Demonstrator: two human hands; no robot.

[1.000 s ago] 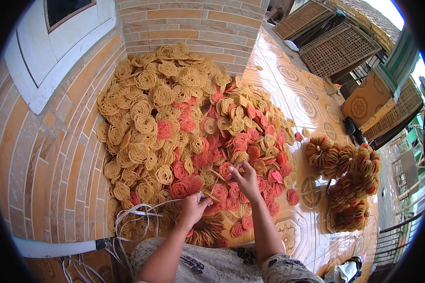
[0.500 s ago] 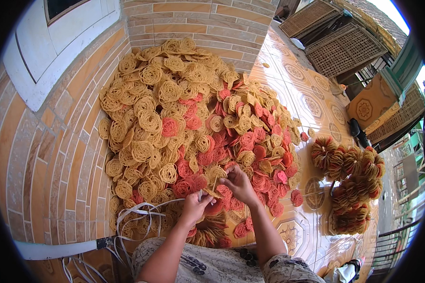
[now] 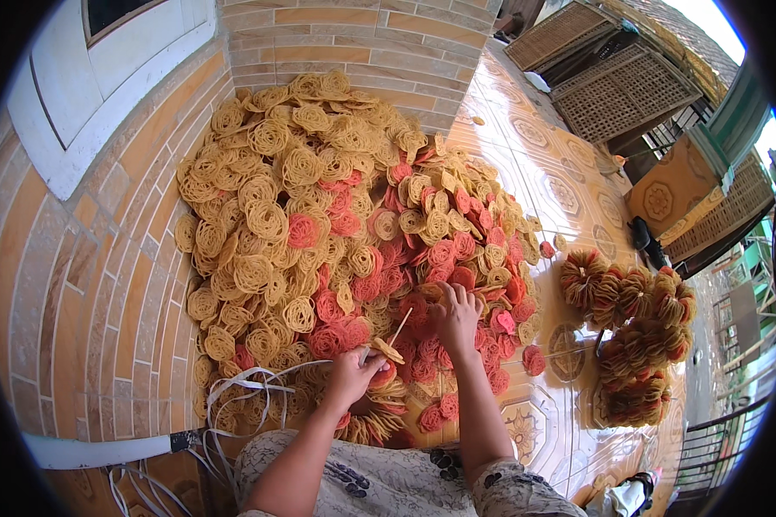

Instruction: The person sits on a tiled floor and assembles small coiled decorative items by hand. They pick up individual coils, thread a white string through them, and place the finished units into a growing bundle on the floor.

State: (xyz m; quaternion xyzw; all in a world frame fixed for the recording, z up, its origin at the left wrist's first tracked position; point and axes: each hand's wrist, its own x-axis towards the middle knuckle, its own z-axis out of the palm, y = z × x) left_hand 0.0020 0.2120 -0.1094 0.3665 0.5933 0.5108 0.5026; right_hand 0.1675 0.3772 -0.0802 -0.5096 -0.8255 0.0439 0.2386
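Observation:
My left hand is closed, pinching a thin pale stick that slants up and right. A yellow lacy round cracker is threaded on the stick beside my fingers. Below that hand, near my lap, curves a string of stacked crackers, yellow with some red. My right hand lies on the heap with fingers spread, the tips among red and yellow crackers; whether it touches one firmly is hidden. The big pile of lacy crackers is mostly yellow, with red ones toward the middle and right.
A white strap loops at the left, by my left forearm. Brick-patterned walls border the pile. On the tiled floor at right lie bundled cracker rings. Woven racks and a tiled block stand farther back.
My right hand has left the stick and moved up and right onto the pile, its fingers spreading. My left hand still grips the stick, with the yellow cracker on it.

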